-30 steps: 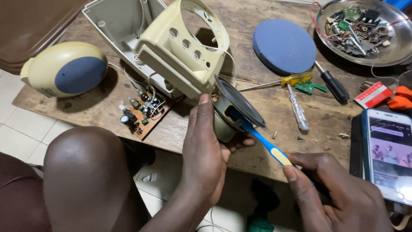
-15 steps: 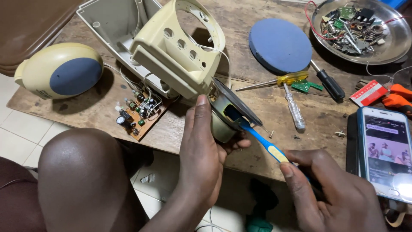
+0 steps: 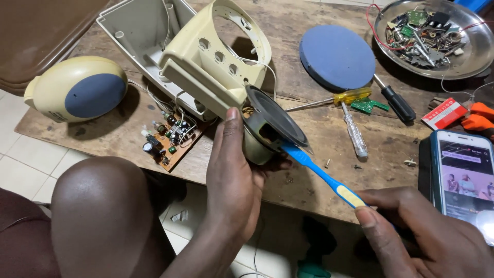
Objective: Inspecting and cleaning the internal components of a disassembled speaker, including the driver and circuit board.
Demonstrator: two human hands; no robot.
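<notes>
My left hand (image 3: 231, 175) grips a round black-coned loudspeaker (image 3: 272, 126) over the front edge of the wooden table (image 3: 309, 170), cone tilted up to the right. My right hand (image 3: 422, 237) holds a blue and yellow toothbrush (image 3: 319, 172) by its handle, and the brush head touches the speaker's rim. Thin wires run from the speaker back to a cream plastic housing (image 3: 206, 67) lying opened on the table. A brown circuit board (image 3: 170, 141) with several capacitors hangs on wires beside it.
A cream and blue oval speaker cover (image 3: 77, 92) lies at left, a blue round disc (image 3: 337, 54) at back. Screwdrivers (image 3: 355, 116), a metal bowl of parts (image 3: 435, 36), a red box (image 3: 445, 113) and a lit phone (image 3: 465, 172) sit at right. My knee (image 3: 103, 216) is below.
The toothbrush head has stayed at the speaker's rim with small shifts of my right hand. The view has drifted slightly; the speaker sits a little more tilted in my left hand.
</notes>
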